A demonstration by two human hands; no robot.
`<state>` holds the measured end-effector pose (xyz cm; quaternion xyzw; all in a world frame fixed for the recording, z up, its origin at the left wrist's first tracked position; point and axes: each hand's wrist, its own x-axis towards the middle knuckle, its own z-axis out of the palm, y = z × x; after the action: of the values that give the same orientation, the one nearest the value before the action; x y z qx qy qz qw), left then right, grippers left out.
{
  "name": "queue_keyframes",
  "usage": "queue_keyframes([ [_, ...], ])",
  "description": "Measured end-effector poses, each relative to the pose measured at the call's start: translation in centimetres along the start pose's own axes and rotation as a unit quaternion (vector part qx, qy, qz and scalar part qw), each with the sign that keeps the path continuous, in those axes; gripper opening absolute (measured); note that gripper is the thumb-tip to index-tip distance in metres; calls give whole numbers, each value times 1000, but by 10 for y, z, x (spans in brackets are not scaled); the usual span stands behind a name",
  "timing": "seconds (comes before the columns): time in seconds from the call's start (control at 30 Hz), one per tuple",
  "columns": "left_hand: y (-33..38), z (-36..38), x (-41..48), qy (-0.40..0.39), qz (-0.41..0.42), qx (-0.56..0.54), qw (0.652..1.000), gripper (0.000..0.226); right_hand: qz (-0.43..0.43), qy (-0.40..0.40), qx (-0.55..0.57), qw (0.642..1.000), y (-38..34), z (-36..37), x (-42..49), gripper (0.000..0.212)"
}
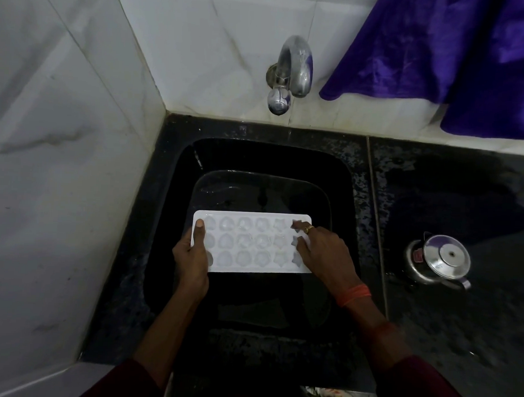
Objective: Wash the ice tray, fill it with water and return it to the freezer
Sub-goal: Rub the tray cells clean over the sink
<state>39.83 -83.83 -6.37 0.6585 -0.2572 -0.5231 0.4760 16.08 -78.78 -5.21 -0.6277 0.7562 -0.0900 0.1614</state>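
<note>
A white ice tray (249, 242) with several shaped moulds is held level over the black sink (177, 176). My left hand (192, 258) grips its left end, thumb on top of the rim. My right hand (318, 251) rests on the tray's right end, fingers spread over the star-shaped moulds and partly hiding them. A chrome tap (293, 70) sticks out of the tiled wall above the sink; no water stream is visible.
A steel pot with a lid (441, 263) stands on the dark wet counter (450, 191) to the right. A purple cloth (456, 56) hangs over the wall at top right. White tiled walls (61, 159) close in the left side and back.
</note>
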Motion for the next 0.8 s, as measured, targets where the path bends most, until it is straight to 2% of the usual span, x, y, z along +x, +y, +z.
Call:
queue_keyframes([
  [0.27,-1,1,5,-4,-12,-2,1000,19,-9,18,36,999,1,0,1,33],
  [0.57,-9,0,9,7,-46,2,999,28,14,-26,30,999,2,-5,6,37],
  [0.8,-6,1,8,10,-42,-7,999,19,13,4,61,998,-1,-6,5,25],
])
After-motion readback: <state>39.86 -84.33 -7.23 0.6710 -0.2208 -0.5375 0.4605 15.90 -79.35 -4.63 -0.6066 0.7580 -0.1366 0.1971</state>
